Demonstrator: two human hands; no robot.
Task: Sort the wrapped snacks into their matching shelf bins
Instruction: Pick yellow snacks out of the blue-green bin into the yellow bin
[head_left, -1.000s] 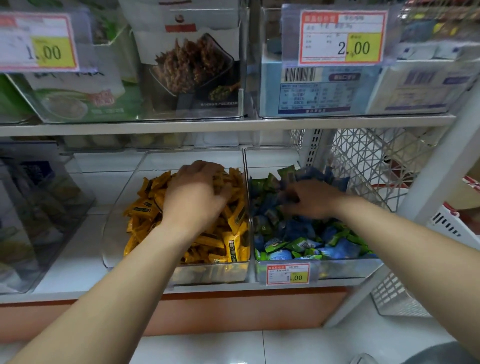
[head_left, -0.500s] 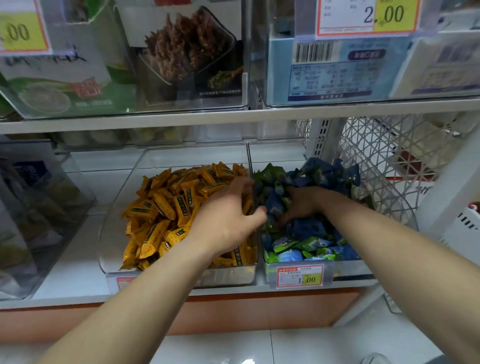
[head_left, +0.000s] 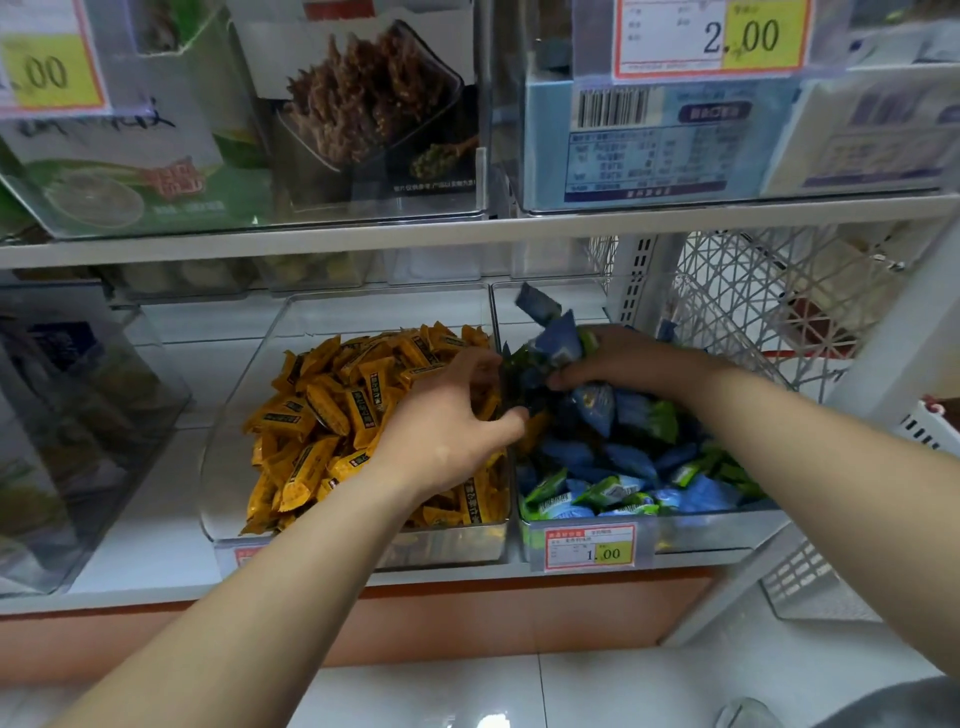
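- Step in hand, as judged: picking through the boundary between two clear bins on the lower shelf (head_left: 156, 545), checking for strays near the shared wall.
- Yellow snacks (head_left: 332, 415) filled the left bin (head_left: 244, 395); blue and green snacks (head_left: 618, 467) filled the right bin (head_left: 644, 540), which carried a price tag (head_left: 589, 548) on its near face.
- Left hand (head_left: 447, 415) lay over the right edge of the yellow pile, palm down, fingers curled, thumb tip reaching just past the divider. Whether it pinched a wrapper could not be told.
- Right hand (head_left: 623, 358) sat at the far left of the right bin, closed on a small bunch of blue wrappers (head_left: 556, 338), some sticking up above the knuckles.
- Both forearms reached in from the near side, converging at the divider.
- Next move probably called for checking the bunch's colours and dropping any yellow piece leftward; crinkly wrappers could slip free.
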